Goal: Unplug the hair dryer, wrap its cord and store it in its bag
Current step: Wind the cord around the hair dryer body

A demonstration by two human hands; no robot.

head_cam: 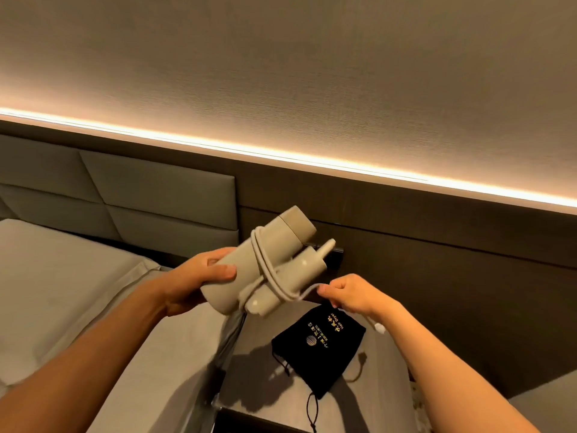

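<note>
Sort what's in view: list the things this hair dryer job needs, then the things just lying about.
Needed:
hair dryer, held by the left hand
cord, pinched by the right hand
plug
black bag

Lying about:
bed
headboard
small cable

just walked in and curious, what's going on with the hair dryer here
A person is winding up a beige hair dryer. The left hand holds its barrel, while the right hand pinches the cord, which already loops a few times around the body and folded handle. The plug dangles free below the right wrist, so it is unplugged. The black drawstring bag lies flat on the nightstand below, still waiting for the dryer.
</note>
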